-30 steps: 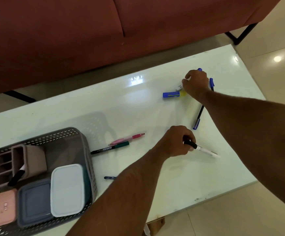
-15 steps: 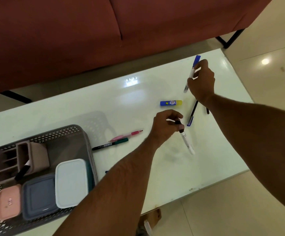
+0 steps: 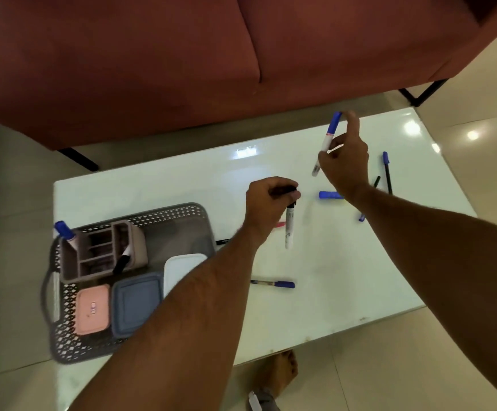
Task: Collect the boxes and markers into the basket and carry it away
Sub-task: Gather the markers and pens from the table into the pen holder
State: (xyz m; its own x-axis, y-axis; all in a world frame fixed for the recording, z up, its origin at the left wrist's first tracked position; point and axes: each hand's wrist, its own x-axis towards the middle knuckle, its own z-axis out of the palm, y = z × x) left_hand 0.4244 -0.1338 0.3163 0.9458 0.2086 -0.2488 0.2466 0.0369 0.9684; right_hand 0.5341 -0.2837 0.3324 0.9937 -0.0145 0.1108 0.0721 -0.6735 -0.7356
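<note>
My left hand (image 3: 266,203) grips a black-capped white marker (image 3: 289,225) that hangs down above the white table (image 3: 345,292). Raised over the table's far side, my right hand (image 3: 345,164) pinches a blue-capped white marker (image 3: 329,137). The grey perforated basket (image 3: 63,330) sits at the table's left end. It holds a pink box (image 3: 93,309), a dark blue box (image 3: 136,304), a white box (image 3: 179,266) partly hidden by my left arm, and a mauve organiser (image 3: 99,250) with markers in it. Loose pens (image 3: 274,283) lie on the table, among them a blue one (image 3: 386,170).
A blue glue stick (image 3: 329,195) lies under my right wrist. A red-brown sofa (image 3: 182,60) stands just beyond the table's far edge. Tiled floor (image 3: 389,366) surrounds the table, and a foot (image 3: 277,372) shows below the near edge.
Both hands have lifted their markers off the table and moved left, toward the basket side. The camera has shifted, showing more of the basket.
</note>
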